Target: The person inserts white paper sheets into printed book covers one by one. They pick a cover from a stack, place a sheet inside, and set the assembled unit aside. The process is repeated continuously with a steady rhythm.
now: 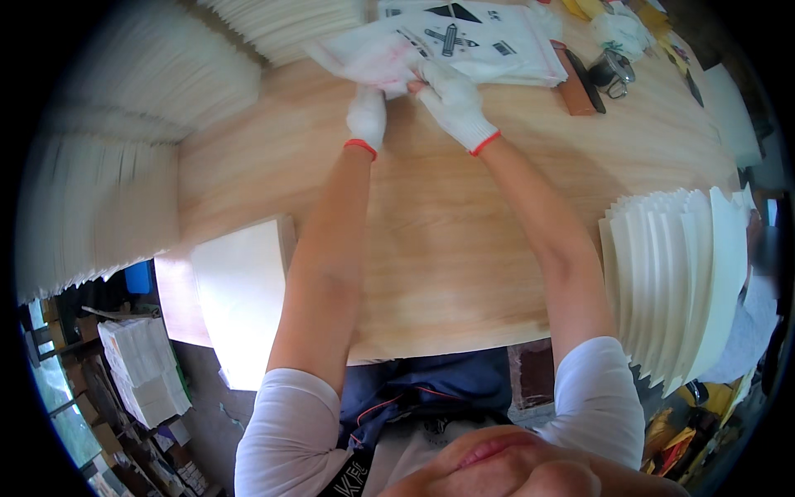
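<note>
Both my hands wear white knit gloves with red cuffs and reach to the far side of the wooden table (447, 224). My left hand (367, 116) is closed on the lower edge of a translucent white plastic bag (364, 65), its fingertips partly hidden by the film. Close beside it, my right hand (451, 99) pinches the same bag, with a bare fingertip showing. The bag is crumpled and lifted at its left end. More white plastic bags (505, 48) with black print lie flat behind and to the right of it.
Tall stacks of white paper (149, 74) line the left side. Another paper pile (236, 290) lies at the near left edge, and fanned white sheets (662, 282) stand at the right. A brown block (577, 87) and a dark metal cup (611, 70) sit at the far right.
</note>
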`<state>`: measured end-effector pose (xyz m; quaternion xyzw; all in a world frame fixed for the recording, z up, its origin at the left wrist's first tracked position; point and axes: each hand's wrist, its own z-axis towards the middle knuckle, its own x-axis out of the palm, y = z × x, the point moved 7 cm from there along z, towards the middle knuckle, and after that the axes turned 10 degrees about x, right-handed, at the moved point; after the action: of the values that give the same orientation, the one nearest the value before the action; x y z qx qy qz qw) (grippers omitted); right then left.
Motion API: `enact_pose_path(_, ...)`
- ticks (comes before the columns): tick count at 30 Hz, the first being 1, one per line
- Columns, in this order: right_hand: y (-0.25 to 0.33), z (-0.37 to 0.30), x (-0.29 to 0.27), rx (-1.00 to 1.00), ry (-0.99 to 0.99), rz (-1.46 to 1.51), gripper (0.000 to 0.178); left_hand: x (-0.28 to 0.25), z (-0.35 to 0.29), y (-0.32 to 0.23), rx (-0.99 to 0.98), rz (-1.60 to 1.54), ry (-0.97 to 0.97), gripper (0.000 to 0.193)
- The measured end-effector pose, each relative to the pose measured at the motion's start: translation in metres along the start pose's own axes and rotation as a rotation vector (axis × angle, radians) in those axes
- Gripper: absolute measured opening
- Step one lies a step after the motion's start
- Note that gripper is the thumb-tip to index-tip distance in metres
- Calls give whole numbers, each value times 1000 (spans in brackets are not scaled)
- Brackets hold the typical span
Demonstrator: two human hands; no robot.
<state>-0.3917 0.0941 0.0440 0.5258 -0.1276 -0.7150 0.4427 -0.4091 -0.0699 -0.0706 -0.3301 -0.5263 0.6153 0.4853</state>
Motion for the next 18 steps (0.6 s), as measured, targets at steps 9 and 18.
enact_pose_path(9, 9, -42, -16, -198, -47, -300, 20, 15, -7, -44, -484, -424, 1, 47)
enact_pose_path(18, 60, -200, -83, 304, -89, 158, 37, -34, 35, -239, 46, 380, 137, 33)
